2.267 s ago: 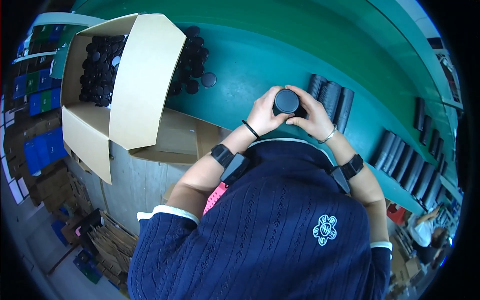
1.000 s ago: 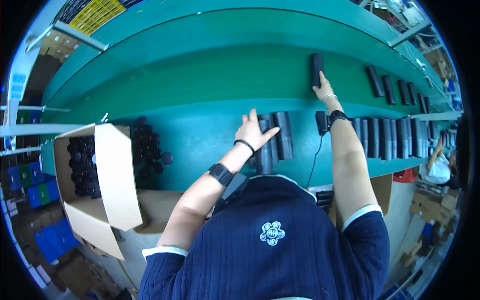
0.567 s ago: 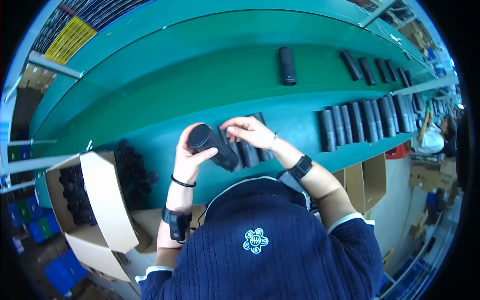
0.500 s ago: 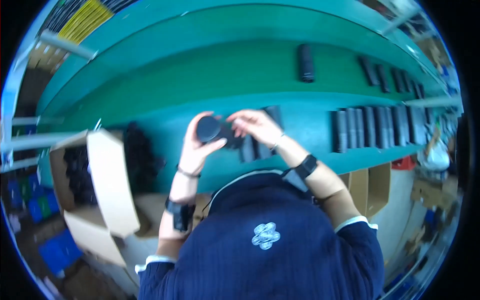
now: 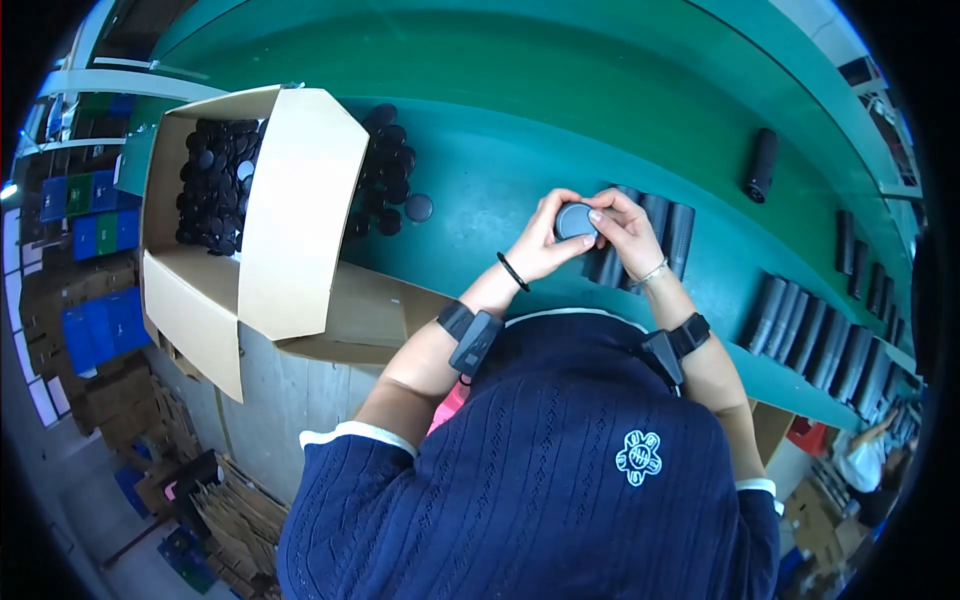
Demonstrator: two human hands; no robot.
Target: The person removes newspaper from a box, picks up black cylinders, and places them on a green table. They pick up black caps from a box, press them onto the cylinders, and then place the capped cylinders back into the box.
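Both hands are meeting over the green bench [image 5: 520,120], closing around one dark tube [image 5: 576,220] held end-on toward the camera. The left hand [image 5: 543,238] is wrapping it from the left, fingers curled tight, and the right hand [image 5: 622,232] is pressing in from the right with fingertips lying over the round cap. Only that cap face is showing; the tube's body is hiding behind the palms, so its length cannot be told.

Just behind and to the right of the grip, a short row of dark tubes [image 5: 662,232] is lying side by side, partly covered by the right hand. Farther right, a longer row of tubes [image 5: 820,335] is running toward the bench's near edge, bending with the lens and blurring at the rim. Beyond the grip to the right, a single tube [image 5: 760,165] is lying alone on the bench.

Left of the grip, loose black caps [image 5: 388,175] are sitting in a cluster, one cap [image 5: 418,207] apart from the rest. Farther left, an open cardboard box [image 5: 300,210] is holding more caps, its raised flap hiding part of them. Open green surface is lying between the grip and the caps. The person's head and shoulders are blocking the bench's near edge below the grip.
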